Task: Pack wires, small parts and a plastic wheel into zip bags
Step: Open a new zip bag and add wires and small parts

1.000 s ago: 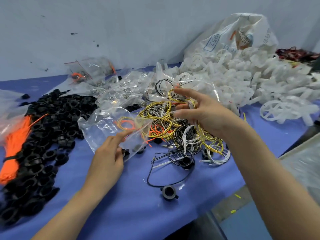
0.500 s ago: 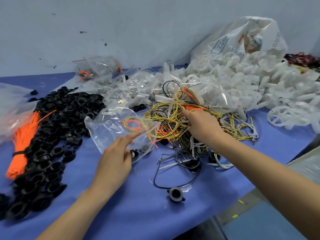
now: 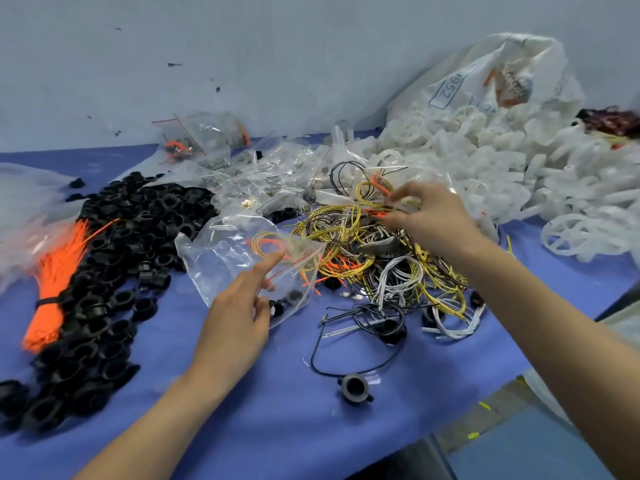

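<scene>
A clear zip bag [image 3: 221, 258] lies on the blue table [image 3: 263, 403], with a yellow and orange wire coil and small black parts inside. My left hand [image 3: 239, 317] holds the bag's near edge, forefinger stretched over its mouth. To its right sits a tangled pile of yellow, white and black wires [image 3: 391, 268]. My right hand [image 3: 426, 216] is at the back of that pile, fingertips pinching yellow and orange wires. White plastic wheels [image 3: 575, 233] are heaped at the right.
A large heap of black plastic rings [image 3: 114, 271] and a bundle of orange ties [image 3: 52, 299] fill the left. Filled zip bags [image 3: 263, 181] lie behind. A white sack [image 3: 491, 81] stands at the back right. A black cap on a wire [image 3: 355, 388] lies near the front edge.
My right hand dropped from a raised hold on a yellow coil, then reached farther back to pinch wires at the pile's far side. My left hand kept hold of the bag.
</scene>
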### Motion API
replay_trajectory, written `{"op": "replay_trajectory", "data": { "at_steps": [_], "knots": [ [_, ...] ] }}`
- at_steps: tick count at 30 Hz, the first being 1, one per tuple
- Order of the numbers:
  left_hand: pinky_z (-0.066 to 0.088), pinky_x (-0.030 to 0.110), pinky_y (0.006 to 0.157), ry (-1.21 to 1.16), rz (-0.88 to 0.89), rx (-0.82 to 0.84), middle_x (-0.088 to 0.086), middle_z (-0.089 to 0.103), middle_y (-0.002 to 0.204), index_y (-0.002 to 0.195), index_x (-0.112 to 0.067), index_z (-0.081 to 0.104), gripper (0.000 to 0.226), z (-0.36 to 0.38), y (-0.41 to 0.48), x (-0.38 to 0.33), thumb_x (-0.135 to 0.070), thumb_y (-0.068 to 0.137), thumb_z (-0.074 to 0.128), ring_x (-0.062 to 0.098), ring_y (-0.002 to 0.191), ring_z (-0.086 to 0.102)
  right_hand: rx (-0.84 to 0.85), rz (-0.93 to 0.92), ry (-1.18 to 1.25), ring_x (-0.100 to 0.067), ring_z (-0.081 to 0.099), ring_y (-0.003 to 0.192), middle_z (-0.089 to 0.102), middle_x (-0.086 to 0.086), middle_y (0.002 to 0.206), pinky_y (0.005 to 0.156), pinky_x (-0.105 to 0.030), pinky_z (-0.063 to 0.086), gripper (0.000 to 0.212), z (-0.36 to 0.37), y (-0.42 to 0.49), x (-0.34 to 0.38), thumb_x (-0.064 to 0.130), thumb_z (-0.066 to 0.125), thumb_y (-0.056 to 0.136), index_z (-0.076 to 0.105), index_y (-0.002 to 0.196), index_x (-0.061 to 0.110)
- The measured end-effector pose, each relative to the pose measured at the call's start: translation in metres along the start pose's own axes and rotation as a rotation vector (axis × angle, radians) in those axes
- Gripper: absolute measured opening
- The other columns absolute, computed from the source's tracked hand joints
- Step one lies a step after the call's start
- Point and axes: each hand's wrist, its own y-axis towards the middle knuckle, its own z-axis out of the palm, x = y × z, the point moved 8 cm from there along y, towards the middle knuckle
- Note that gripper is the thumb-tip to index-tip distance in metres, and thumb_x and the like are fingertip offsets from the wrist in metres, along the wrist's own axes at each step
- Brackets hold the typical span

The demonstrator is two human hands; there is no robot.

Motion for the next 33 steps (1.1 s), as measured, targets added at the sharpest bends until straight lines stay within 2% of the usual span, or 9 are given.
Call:
{"op": "replay_trajectory", "data": {
  "at_steps": [6,9,13,19,24,26,28,31,33],
  "knots": [
    [0.043,0.014,0.063,-0.013,0.026,-0.022,-0.017,0.056,0.086,0.127,-0.047,0.053,0.058,0.0,0.0,-0.003,-0.004,0.089,0.06,0.009,0.074,0.054,-0.297,-0.192,-0.157,-0.012,0.054,0.064,0.067,-0.003,0.085,0.061,-0.021,0.034,0.024,-0.016,-0.016,0.004,0.016,0.064,0.088,0.063,0.112,0.017],
    [0.041,0.01,0.065,-0.009,0.009,-0.013,-0.013,0.057,0.084,0.121,-0.043,0.057,0.049,0.0,-0.002,-0.003,-0.007,0.088,0.063,0.008,0.076,0.054,-0.057,-0.326,-0.232,-0.007,0.055,0.062,0.067,0.001,0.086,0.065,-0.025,0.043,0.032,0.026,-0.026,0.022,0.024,0.068,0.086,0.059,0.116,0.02],
    [0.038,0.006,0.066,0.033,-0.007,0.007,-0.01,0.054,0.081,0.112,-0.028,0.066,0.032,0.0,-0.001,-0.006,-0.011,0.085,0.069,0.005,0.076,0.053,0.325,-0.198,-0.55,-0.031,0.06,0.089,0.056,-0.008,0.094,0.073,-0.036,0.049,0.049,0.085,-0.037,-0.008,0.035,0.069,0.084,0.048,0.127,0.023],
    [0.034,0.009,0.063,0.112,0.001,0.017,-0.011,0.051,0.073,0.102,-0.026,0.069,0.022,-0.006,0.002,-0.008,-0.011,0.085,0.068,0.002,0.063,0.051,0.456,-0.289,-0.491,-0.019,0.056,0.075,0.059,-0.001,0.088,0.065,-0.029,0.042,0.077,0.086,-0.038,-0.024,0.017,0.07,0.081,0.028,0.14,0.043],
    [0.034,0.003,0.065,0.08,-0.018,-0.071,-0.014,0.052,0.073,0.101,-0.02,0.072,0.023,-0.015,0.004,-0.008,-0.006,0.084,0.068,-0.004,0.068,0.052,0.259,-0.472,-0.551,-0.018,0.047,0.084,0.051,0.003,0.089,0.07,-0.029,0.036,0.068,0.066,-0.037,-0.006,0.003,0.053,0.084,0.032,0.144,0.027],
    [0.036,0.006,0.064,0.022,-0.037,-0.094,-0.014,0.052,0.069,0.104,-0.029,0.069,0.03,-0.019,0.006,-0.006,-0.006,0.085,0.066,0.0,0.062,0.051,0.045,-0.459,-0.426,-0.018,0.043,0.088,0.054,-0.003,0.096,0.078,-0.032,0.04,0.055,0.037,-0.034,0.004,0.006,0.053,0.085,0.041,0.138,0.018],
    [0.04,0.015,0.06,-0.074,-0.08,-0.088,-0.012,0.052,0.065,0.106,-0.037,0.064,0.036,-0.02,0.009,-0.002,-0.006,0.087,0.064,0.006,0.053,0.049,-0.089,-0.394,-0.153,-0.018,0.048,0.077,0.052,-0.002,0.09,0.069,-0.028,0.041,0.048,0.01,-0.033,0.011,0.003,0.056,0.083,0.043,0.129,0.016],
    [0.041,0.017,0.052,-0.21,-0.124,-0.06,-0.014,0.053,0.068,0.115,-0.033,0.064,0.038,-0.022,0.009,-0.003,-0.004,0.09,0.06,0.014,0.05,0.049,-0.102,-0.301,0.251,-0.002,0.044,0.052,0.051,0.016,0.061,0.05,-0.014,0.037,0.057,-0.014,-0.034,0.024,-0.01,0.053,0.079,0.04,0.127,0.02],
    [0.039,0.012,0.049,-0.276,-0.118,-0.051,-0.013,0.052,0.067,0.116,-0.037,0.062,0.042,-0.024,0.007,-0.013,-0.003,0.091,0.059,0.011,0.049,0.047,-0.06,-0.189,0.777,-0.002,0.033,0.044,0.039,0.015,0.05,0.047,-0.013,0.033,0.051,-0.025,-0.036,0.023,-0.011,0.048,0.079,0.052,0.123,0.012]
  ]
}}
